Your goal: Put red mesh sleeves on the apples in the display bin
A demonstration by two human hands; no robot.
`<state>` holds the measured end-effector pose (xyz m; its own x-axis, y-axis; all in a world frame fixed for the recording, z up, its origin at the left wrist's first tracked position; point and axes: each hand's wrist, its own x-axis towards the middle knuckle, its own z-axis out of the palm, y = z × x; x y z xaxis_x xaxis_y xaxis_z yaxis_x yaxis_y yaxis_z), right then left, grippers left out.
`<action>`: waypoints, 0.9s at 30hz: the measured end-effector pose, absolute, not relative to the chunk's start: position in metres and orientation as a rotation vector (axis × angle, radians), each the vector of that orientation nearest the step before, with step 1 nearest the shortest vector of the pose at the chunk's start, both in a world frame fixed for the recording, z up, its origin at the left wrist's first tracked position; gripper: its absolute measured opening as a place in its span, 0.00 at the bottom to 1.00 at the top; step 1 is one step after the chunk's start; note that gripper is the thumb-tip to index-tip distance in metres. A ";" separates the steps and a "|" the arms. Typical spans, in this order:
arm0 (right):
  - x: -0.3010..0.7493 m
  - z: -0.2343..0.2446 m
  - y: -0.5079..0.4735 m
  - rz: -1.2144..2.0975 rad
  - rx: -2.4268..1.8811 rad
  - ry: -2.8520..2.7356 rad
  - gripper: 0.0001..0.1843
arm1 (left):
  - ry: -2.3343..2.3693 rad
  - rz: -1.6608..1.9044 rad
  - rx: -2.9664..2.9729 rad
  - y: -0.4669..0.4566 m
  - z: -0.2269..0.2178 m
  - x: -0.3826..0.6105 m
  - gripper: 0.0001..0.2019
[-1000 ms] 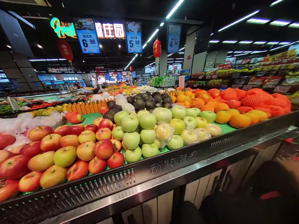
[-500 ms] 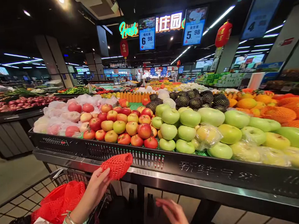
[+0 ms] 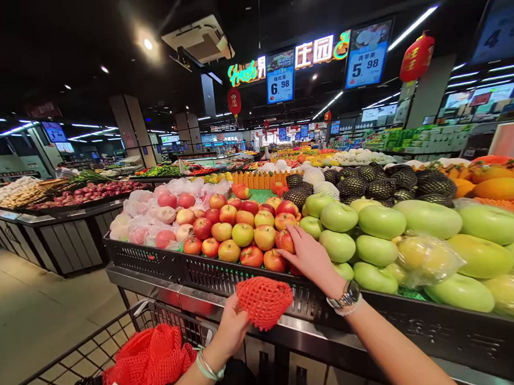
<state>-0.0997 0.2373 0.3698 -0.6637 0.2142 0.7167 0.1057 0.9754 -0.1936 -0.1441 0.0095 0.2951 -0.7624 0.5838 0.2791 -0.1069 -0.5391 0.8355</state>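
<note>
My left hand (image 3: 231, 329) is closed on a red foam net sleeve (image 3: 264, 300), held just in front of the black fruit bin's front wall (image 3: 227, 274). My right hand (image 3: 309, 256) reaches over that wall, fingers curled around a red apple (image 3: 285, 240) at the right end of the pile of red and yellow apples (image 3: 237, 229). A watch sits on that wrist. Green apples (image 3: 374, 231) lie directly right of the hand.
A shopping cart (image 3: 76, 369) at lower left holds more red net sleeves (image 3: 148, 361). Bagged apples (image 3: 140, 221), netted dark fruit (image 3: 370, 178) and oranges (image 3: 498, 187) fill the stand. Another produce counter (image 3: 44, 231) stands left, with aisle floor between. Price signs hang overhead.
My right hand rose from below the counter onto a red apple. My left hand with the net sleeve shifted right. The view turned left and the cart came into sight.
</note>
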 end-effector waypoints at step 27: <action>-0.015 0.229 0.123 1.936 -0.286 -0.877 0.44 | 1.933 1.227 2.389 0.011 0.269 -0.126 0.28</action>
